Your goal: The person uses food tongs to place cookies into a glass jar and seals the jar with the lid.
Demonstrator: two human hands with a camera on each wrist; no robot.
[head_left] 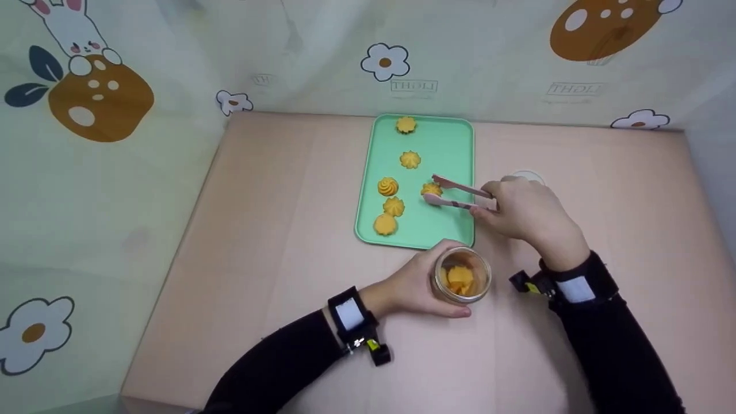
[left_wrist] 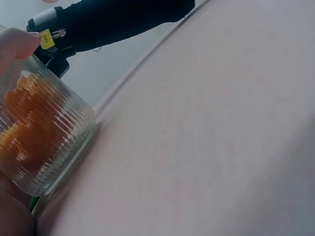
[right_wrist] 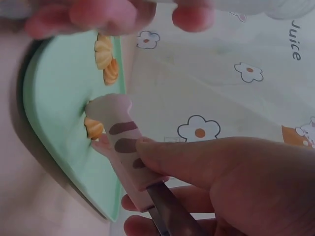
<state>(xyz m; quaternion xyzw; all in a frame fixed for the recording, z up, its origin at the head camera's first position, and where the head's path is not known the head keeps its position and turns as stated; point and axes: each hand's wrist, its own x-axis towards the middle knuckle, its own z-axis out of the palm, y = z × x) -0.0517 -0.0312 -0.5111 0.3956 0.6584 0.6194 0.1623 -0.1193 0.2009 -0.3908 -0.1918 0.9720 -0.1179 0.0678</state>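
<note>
My left hand (head_left: 422,284) grips a ribbed glass jar (head_left: 485,287), its open mouth facing up in the head view. Several golden cookies (left_wrist: 34,123) lie inside the jar, seen through its wall in the left wrist view. In my right hand (head_left: 526,213) is a pair of pink tongs (right_wrist: 125,142) with darker stripes, pinched between thumb and fingers. The tong tips stand on either side of a fluted cookie (head_left: 431,188) on the right part of the green tray (head_left: 454,227). Along the tray's left side lie several more cookies (head_left: 387,186).
A pale round object (head_left: 528,175) shows partly behind my right hand on the pinkish table (head_left: 276,230). A patterned curtain (head_left: 322,57) hangs behind the table's back edge and along its left side. The jar is just in front of the tray's near edge.
</note>
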